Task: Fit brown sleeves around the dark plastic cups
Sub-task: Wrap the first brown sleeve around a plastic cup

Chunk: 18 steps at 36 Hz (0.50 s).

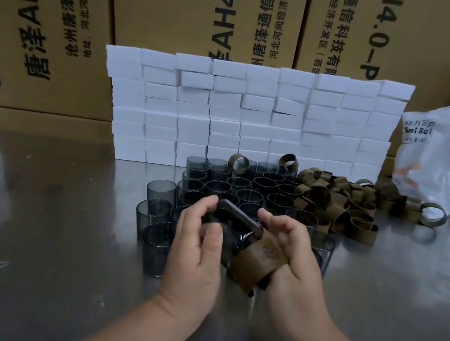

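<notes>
While left hand (196, 249) grips a cup (240, 217) and right hand (295, 265) a sleeve (258, 261), other cups (247, 187) crowd behind

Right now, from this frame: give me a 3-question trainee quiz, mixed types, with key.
1. True or false: the standing cups on the table already wear sleeves.
2. The loose sleeve pile lies where from the standing cups? A) the person's left B) the person's right C) inside a carton
3. Fill in: the brown sleeve sits partly on the held cup, at the end by the ____ hand.

Key: 1 false, they are bare. 2 B. 3 right; the right hand is at the sleeve.
</notes>
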Each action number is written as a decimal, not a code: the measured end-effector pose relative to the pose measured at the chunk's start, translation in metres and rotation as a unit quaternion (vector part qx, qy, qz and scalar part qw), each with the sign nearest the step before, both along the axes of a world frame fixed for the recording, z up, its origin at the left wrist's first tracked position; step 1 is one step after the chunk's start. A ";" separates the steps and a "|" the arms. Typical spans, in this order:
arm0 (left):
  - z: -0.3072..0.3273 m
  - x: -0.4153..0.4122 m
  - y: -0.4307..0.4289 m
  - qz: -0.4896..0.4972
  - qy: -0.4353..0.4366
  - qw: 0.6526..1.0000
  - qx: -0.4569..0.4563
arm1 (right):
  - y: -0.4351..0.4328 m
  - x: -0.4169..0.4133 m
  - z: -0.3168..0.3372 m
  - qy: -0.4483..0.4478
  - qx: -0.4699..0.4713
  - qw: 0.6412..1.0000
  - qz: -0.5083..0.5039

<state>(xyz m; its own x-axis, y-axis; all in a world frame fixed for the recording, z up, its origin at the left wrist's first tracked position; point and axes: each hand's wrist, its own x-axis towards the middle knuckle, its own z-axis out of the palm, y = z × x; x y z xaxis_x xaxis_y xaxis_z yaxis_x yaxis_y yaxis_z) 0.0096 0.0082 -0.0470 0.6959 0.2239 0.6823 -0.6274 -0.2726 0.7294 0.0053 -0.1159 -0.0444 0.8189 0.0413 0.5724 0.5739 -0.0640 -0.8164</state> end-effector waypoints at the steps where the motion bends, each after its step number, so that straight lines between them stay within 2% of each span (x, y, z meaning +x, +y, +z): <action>1: 0.000 0.000 0.000 -0.001 0.000 1.000 -0.001 | 0.000 -0.001 -0.001 -0.004 -0.002 1.000 0.004; 11: -0.004 0.005 0.001 -0.028 0.057 0.998 -0.006 | 0.002 0.003 -0.008 0.022 -0.052 0.998 0.019; 15: -0.006 0.009 0.003 -0.079 0.111 0.990 -0.038 | 0.001 0.011 -0.014 0.055 -0.059 0.996 0.036; 18: -0.008 0.011 0.005 -0.129 0.137 0.982 -0.027 | -0.002 0.018 -0.016 0.086 -0.045 0.995 0.031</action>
